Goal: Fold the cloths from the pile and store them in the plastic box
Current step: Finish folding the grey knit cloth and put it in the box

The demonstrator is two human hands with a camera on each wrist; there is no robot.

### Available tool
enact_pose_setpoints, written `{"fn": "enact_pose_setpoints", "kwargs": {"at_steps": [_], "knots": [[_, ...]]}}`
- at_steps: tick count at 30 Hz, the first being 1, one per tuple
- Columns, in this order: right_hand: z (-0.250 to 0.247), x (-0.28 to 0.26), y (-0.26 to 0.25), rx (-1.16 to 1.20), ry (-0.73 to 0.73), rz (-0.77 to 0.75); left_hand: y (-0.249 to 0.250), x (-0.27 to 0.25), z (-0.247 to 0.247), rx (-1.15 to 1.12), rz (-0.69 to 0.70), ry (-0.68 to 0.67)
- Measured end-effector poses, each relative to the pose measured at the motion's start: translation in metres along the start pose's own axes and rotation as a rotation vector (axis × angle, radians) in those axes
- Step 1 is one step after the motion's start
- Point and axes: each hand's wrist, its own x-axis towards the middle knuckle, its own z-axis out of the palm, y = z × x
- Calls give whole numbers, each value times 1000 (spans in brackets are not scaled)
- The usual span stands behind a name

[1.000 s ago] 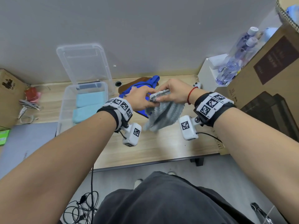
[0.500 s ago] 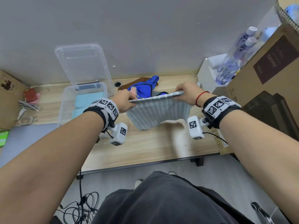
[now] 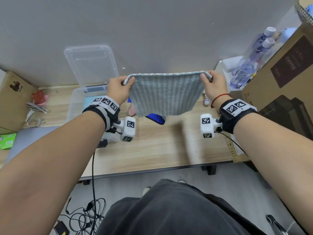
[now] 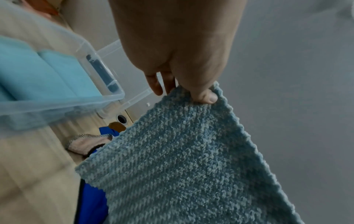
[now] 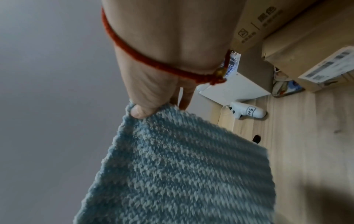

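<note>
Both hands, left hand (image 3: 118,89) and right hand (image 3: 213,85), pinch the 2 top corners of the grey-blue cloth (image 3: 165,95), which hangs above the table (image 3: 152,150), right of the plastic box (image 3: 74,106) (2 folded cloths inside). A loose corner pinch could drop it crooked.

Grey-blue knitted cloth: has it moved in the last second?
Yes. The grey-blue knitted cloth has risen and spread: its top edge now crosses the grey wall, above the wooden table.
</note>
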Motion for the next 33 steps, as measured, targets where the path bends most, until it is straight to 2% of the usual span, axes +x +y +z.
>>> {"fn": "enact_pose_setpoints", "kwargs": {"at_steps": [3,5,10,13,16,22,26,33], "knots": [[-1,-2,2,93,65,13,-1,-2,6,-245,-32,-53],[1,-11,10,94,62,19,-6,-10,13,-273,-38,-81],[18,-57,72,-36,-69,97,-52,-46,39,-132,-143,-240],[31,-98,117,-101,-192,226,-95,-75,58,46,-182,-316],[44,-134,157,-160,-285,315,-129,-106,73,123,-224,-407],[60,-175,185,-169,-415,378,-171,-144,86,312,-281,-519],[67,-179,189,-169,-425,370,-185,-151,89,266,-298,-509],[80,-144,179,-203,-405,323,-186,-122,96,209,-347,-418]]}}
